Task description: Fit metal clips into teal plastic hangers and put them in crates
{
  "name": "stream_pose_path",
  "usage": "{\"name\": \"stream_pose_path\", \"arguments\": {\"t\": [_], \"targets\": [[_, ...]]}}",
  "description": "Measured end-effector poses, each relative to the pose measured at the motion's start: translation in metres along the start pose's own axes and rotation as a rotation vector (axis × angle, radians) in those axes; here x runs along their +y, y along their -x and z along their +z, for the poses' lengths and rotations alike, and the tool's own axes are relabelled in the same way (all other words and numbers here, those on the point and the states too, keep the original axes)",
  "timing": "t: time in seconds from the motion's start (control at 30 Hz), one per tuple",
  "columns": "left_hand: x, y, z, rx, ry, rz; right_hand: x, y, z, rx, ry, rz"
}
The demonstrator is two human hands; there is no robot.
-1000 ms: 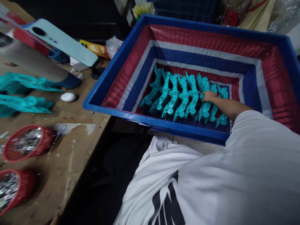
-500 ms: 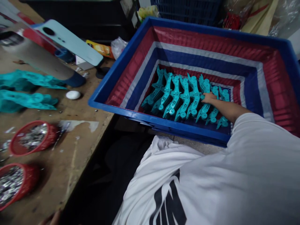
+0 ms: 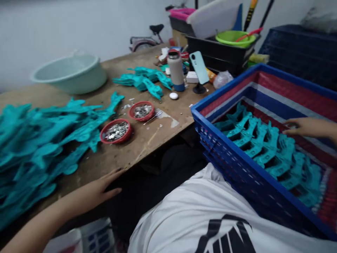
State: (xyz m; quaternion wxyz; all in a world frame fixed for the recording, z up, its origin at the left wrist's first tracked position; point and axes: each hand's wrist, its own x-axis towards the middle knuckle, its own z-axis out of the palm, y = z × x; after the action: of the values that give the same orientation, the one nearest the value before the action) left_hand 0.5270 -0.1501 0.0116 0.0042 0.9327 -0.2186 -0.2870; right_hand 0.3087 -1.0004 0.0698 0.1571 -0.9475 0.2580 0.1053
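Note:
My left hand (image 3: 105,189) lies at the table's front edge, fingers stretched out and thumb apart, holding nothing. Over the blue crate (image 3: 237,147) hovers my right hand (image 3: 305,127), its fingers loosely spread and nothing in them. Below it, a row of teal plastic parts (image 3: 273,140) stands side by side on the crate's striped lining (image 3: 284,100). A large pile of similar teal pieces (image 3: 34,151) covers the left of the table, and a smaller group of teal pieces (image 3: 142,79) lies farther back.
Two red baskets (image 3: 116,131) of small shiny metal pieces stand on the wooden table (image 3: 150,147). Behind are a bottle (image 3: 176,72), a phone on a stand (image 3: 199,66), a white oval object (image 3: 173,96) and a pale green basin (image 3: 71,75). Black trays (image 3: 218,52) are stacked at the back.
My right hand has lifted from the teal parts in the crate and opened. The view has swung left, bringing the teal pile and my left hand into sight.

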Motion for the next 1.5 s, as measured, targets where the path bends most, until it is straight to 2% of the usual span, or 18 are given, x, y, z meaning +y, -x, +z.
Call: {"name": "stream_pose_path", "arguments": {"t": [0.03, 0.1, 0.13, 0.17, 0.2, 0.27, 0.37, 0.47, 0.57, 0.63, 0.7, 0.8, 0.93, 1.07, 1.2, 1.33, 1.5], "targets": [[0.005, 0.001, -0.007, -0.007, 0.014, 0.002, -0.032, -0.003, -0.023, -0.044, 0.046, -0.071], [0.016, 0.004, -0.019, -0.029, 0.026, 0.0, -0.111, -0.007, -0.059, -0.07, 0.103, -0.264], [0.022, 0.006, -0.024, -0.028, 0.025, 0.002, -0.156, -0.011, -0.071, -0.028, 0.117, -0.372], [0.027, 0.008, -0.027, -0.02, 0.027, 0.011, -0.202, -0.017, -0.08, -0.046, 0.133, -0.511], [0.031, 0.01, -0.03, -0.008, 0.023, 0.016, -0.248, -0.027, -0.085, 0.0, 0.14, -0.646], [0.034, 0.013, -0.032, -0.025, 0.003, 0.002, -0.339, -0.063, -0.087, 0.075, 0.178, -0.854], [0.031, 0.014, -0.031, -0.111, 0.028, -0.049, -0.467, -0.153, -0.074, 0.149, 0.291, -1.038], [0.024, 0.013, -0.028, -0.128, 0.132, -0.075, -0.583, -0.257, -0.044, 0.157, 0.428, -1.101], [0.021, 0.015, -0.028, -0.157, 0.183, -0.086, -0.675, -0.338, -0.005, 0.145, 0.605, -1.022], [0.023, 0.017, -0.029, -0.186, 0.206, -0.1, -0.718, -0.373, 0.022, 0.126, 0.655, -0.954], [0.025, 0.02, -0.031, -0.224, 0.239, -0.113, -0.746, -0.395, 0.045, 0.088, 0.681, -0.905], [0.027, 0.022, -0.033, -0.277, 0.309, -0.13, -0.768, -0.419, 0.072, -0.017, 0.759, -0.884], [0.023, 0.019, -0.032, -0.312, 0.395, -0.136, -0.775, -0.446, 0.095, -0.179, 0.832, -0.929], [0.018, 0.016, -0.029, -0.337, 0.406, -0.1, -0.774, -0.461, 0.106, -0.177, 0.871, -0.998], [0.015, 0.013, -0.029, -0.315, 0.378, -0.117, -0.777, -0.45, 0.115, -0.147, 0.869, -0.975], [0.015, 0.014, -0.026, -0.255, 0.375, -0.126, -0.785, -0.426, 0.103, -0.035, 0.872, -0.93], [0.019, 0.016, -0.026, -0.181, 0.341, -0.115, -0.789, -0.386, 0.047, 0.211, 0.757, -0.946]]}}
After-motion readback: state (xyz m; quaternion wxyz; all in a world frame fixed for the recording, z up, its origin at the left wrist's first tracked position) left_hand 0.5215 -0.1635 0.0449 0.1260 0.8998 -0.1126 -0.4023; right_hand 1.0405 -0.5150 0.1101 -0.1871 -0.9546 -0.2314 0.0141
